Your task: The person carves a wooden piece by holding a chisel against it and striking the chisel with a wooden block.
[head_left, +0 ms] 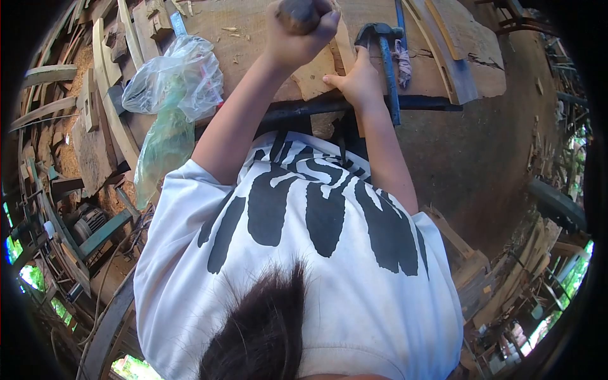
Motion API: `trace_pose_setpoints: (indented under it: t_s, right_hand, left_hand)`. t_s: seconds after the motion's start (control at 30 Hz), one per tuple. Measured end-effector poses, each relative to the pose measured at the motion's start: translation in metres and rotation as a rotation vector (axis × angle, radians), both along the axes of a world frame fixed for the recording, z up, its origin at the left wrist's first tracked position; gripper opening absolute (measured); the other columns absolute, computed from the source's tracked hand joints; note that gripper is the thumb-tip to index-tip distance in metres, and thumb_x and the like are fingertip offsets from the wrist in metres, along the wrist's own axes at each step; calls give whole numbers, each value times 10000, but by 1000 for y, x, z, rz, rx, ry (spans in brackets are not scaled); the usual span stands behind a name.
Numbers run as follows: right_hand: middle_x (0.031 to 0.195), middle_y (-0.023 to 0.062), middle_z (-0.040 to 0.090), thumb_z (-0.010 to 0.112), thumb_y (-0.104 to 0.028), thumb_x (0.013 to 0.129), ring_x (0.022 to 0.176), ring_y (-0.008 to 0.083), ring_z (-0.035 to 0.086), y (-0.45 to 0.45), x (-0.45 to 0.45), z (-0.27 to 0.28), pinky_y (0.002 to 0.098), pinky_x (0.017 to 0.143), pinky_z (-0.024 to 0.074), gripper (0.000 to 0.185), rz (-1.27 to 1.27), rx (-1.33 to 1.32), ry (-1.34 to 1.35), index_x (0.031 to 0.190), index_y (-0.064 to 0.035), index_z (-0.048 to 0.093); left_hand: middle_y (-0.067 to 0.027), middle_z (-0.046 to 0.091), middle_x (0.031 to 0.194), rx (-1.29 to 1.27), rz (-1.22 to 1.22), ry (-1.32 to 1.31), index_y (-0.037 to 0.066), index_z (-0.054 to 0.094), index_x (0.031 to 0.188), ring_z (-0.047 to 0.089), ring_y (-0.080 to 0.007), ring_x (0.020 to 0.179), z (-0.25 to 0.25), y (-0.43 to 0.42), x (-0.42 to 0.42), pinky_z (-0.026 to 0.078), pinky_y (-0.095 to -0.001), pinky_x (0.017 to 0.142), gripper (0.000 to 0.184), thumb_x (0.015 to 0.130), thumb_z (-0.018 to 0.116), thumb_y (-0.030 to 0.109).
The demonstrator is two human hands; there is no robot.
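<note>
My left hand (292, 35) is raised over the workbench, its fist closed around a dark brown rounded piece, like a knob or mallet end (299, 15). Whatever lies beyond that rounded end is hidden or cut off by the frame. At the bench's near edge, my right hand (363, 85) rests by a narrow wooden strip (344, 47), with the thumb stretched to the left and a finger pointing forward. A flat, irregular piece of pale wood (316, 75) lies left of that thumb. Just right of this hand is a claw hammer (387, 69) with a blue handle.
Clear and greenish plastic bags (174, 82) hang at the bench's left edge. Long wooden boards (437, 47) lie at the right of the workbench (253, 38). Beside the hammer is a bundle of twisted cloth (403, 63). Wood scraps (95, 145) crowd the left side, near a motor (92, 221).
</note>
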State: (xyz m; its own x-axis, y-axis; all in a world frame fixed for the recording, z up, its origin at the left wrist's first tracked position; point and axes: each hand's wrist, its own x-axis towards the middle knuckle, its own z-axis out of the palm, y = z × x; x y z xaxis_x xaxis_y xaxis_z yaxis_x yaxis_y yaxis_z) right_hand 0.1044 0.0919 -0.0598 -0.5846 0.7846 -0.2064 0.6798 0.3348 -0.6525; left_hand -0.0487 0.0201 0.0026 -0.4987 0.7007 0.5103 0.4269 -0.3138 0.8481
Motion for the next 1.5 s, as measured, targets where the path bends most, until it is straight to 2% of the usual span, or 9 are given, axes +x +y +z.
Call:
trace_pose_setpoints:
  t_s: [0.1, 0.23, 0.27, 0.43, 0.5, 0.73, 1.03, 1.23, 1.5]
  right_hand:
    - [1171, 275, 607, 867, -238, 643, 1112, 399, 595, -2, -1, 5, 436, 936, 486, 872, -21, 9, -15, 1310, 37, 378]
    - [1161, 276, 609, 870, -248, 638, 1102, 399, 601, -2, 0, 0, 439, 928, 490, 875, -25, 33, 4, 1307, 33, 380]
    - [1155, 278, 610, 871, -252, 637, 1098, 398, 602, -3, 0, 1, 439, 924, 492, 874, -31, 49, -6, 1304, 30, 382]
    - [1183, 260, 618, 885, -262, 615, 1115, 365, 611, -3, -1, 4, 400, 945, 488, 949, -49, 18, -45, 1365, 20, 376]
    - [1181, 269, 615, 881, -266, 616, 1118, 372, 607, -3, 0, 3, 397, 950, 486, 952, -47, 21, -40, 1367, 24, 374]
    - [1179, 274, 614, 876, -291, 618, 1115, 374, 608, -4, 1, 5, 398, 947, 486, 967, -50, 50, -44, 1379, 20, 368]
    - [1190, 235, 628, 875, -339, 616, 1106, 338, 623, 0, -1, 3, 391, 941, 491, 964, -29, 59, -124, 1380, -18, 382]
    - [1182, 242, 629, 876, -326, 615, 1099, 342, 626, 0, 2, -3, 390, 929, 498, 954, -35, 61, -57, 1370, -8, 387]
    - [1157, 244, 637, 878, -290, 620, 1073, 348, 635, 2, 1, -11, 389, 916, 501, 897, -18, 95, 15, 1331, 5, 417]
  left_hand:
    - [-91, 569, 629, 158, -172, -93, -3, 565, 730, 544, -143, 547, -18, -10, -2, 441, -261, 497, 106, 824, 613, 10]
    - [-94, 582, 638, 424, -271, -155, -29, 531, 683, 554, -166, 532, -29, -22, 16, 460, -263, 519, 106, 758, 593, -70]
    - [-93, 540, 617, 401, -309, -27, 0, 504, 751, 520, -194, 560, -28, -29, 16, 465, -348, 554, 109, 843, 544, -42]
    - [-91, 532, 599, 453, -326, 60, 5, 487, 732, 507, -202, 531, -27, -37, 28, 464, -355, 533, 105, 798, 507, -74]
    - [-97, 537, 589, 458, -321, 78, 24, 489, 672, 565, -236, 517, -25, -37, 27, 488, -311, 521, 151, 678, 544, -116]
    - [-101, 542, 604, 434, -350, 24, 12, 490, 688, 557, -216, 534, -28, -37, 17, 486, -315, 528, 123, 715, 534, -99]
    - [-22, 492, 586, 279, -162, -635, 55, 529, 784, 453, -122, 480, -23, 2, -17, 404, -282, 475, 92, 858, 584, 58]
    - [-29, 473, 574, 207, -221, -632, 60, 480, 781, 446, -120, 465, -8, 29, -30, 396, -272, 462, 136, 894, 552, 83]
    - [-3, 531, 583, 75, -123, -236, 45, 554, 743, 510, -81, 488, 14, 24, -9, 409, -235, 459, 123, 859, 586, 21]
